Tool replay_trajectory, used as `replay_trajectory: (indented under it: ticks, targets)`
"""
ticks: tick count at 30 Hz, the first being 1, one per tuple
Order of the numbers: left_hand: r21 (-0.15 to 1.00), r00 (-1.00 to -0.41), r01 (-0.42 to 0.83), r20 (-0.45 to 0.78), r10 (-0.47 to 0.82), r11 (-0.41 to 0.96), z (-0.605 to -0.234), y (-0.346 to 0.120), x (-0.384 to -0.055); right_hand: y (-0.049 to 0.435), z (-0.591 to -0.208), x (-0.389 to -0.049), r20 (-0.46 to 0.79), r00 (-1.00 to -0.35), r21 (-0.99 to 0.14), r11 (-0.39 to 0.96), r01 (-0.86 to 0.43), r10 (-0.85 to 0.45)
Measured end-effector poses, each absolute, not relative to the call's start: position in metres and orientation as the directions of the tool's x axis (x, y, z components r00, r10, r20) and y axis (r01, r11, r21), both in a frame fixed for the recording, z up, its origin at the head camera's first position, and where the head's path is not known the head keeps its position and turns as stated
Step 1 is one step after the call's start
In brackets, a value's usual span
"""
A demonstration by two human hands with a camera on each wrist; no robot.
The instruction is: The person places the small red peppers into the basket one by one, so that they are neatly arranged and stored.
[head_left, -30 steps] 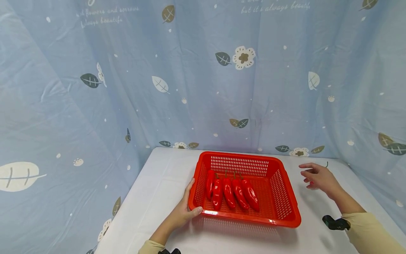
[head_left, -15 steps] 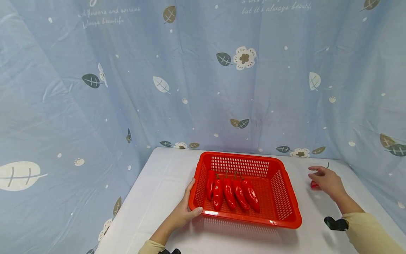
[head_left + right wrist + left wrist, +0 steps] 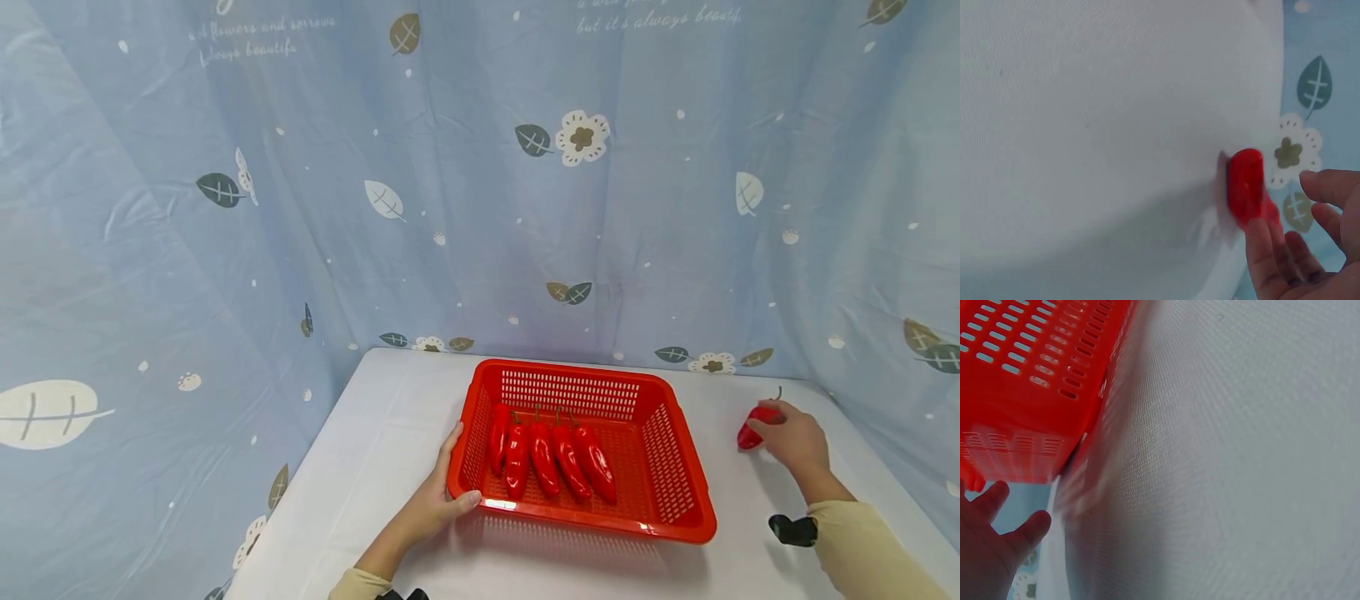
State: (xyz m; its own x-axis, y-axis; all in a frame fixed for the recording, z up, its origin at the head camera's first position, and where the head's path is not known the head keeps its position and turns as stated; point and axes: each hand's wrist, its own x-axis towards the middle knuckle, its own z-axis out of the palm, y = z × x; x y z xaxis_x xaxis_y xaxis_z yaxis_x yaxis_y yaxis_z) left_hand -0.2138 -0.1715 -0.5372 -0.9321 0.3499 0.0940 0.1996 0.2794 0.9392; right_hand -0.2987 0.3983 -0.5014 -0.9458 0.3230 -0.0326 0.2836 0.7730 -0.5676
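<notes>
A red plastic basket (image 3: 585, 521) stands on the table, with several red chili peppers (image 3: 543, 458) side by side in its left part, green stems toward the back. At the basket's front left corner rests my left hand (image 3: 431, 500), fingers straight along the left side and thumb by the front rim. One more red chili pepper (image 3: 756, 429) lies on the table to the right of the basket. My right hand (image 3: 798, 437) is at this pepper, covering part of it. In the right wrist view its fingers (image 3: 1262, 256) are spread beside the pepper (image 3: 1246, 184), not closed round it.
A white cloth covers the table (image 3: 390, 392). A blue patterned curtain (image 3: 465, 208) hangs behind it and at both sides. Black wrist cameras (image 3: 793, 529) sit on both wrists.
My right hand has moved right and slightly down onto the lone pepper, more of which now shows. My left hand and the basket have stayed in place.
</notes>
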Motion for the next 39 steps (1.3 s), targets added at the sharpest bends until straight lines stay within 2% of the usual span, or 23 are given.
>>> replay_trajectory:
  ticks: [13, 22, 27, 39]
  targets:
    - [0.939, -0.928, 0.210, 0.104, 0.356, 0.272, -0.538, -0.170, -0.216, 0.410, -0.519, -0.306, -0.160, -0.927, -0.547, 0.751, 0.369, 0.339]
    - [0.938, -0.930, 0.213, 0.109, 0.351, 0.274, -0.537, -0.170, -0.216, 0.414, -0.520, -0.316, -0.246, -0.933, -0.535, 0.766, 0.357, 0.262]
    - [0.935, -0.932, 0.216, 0.112, 0.344, 0.280, -0.537, -0.170, -0.215, 0.415, -0.518, -0.316, -0.290, -0.931, -0.571, 0.741, 0.354, 0.222]
    - [0.933, -0.935, 0.217, 0.115, 0.336, 0.286, -0.539, -0.171, -0.214, 0.419, -0.520, -0.298, -0.252, -0.956, -0.595, 0.755, 0.276, 0.151]
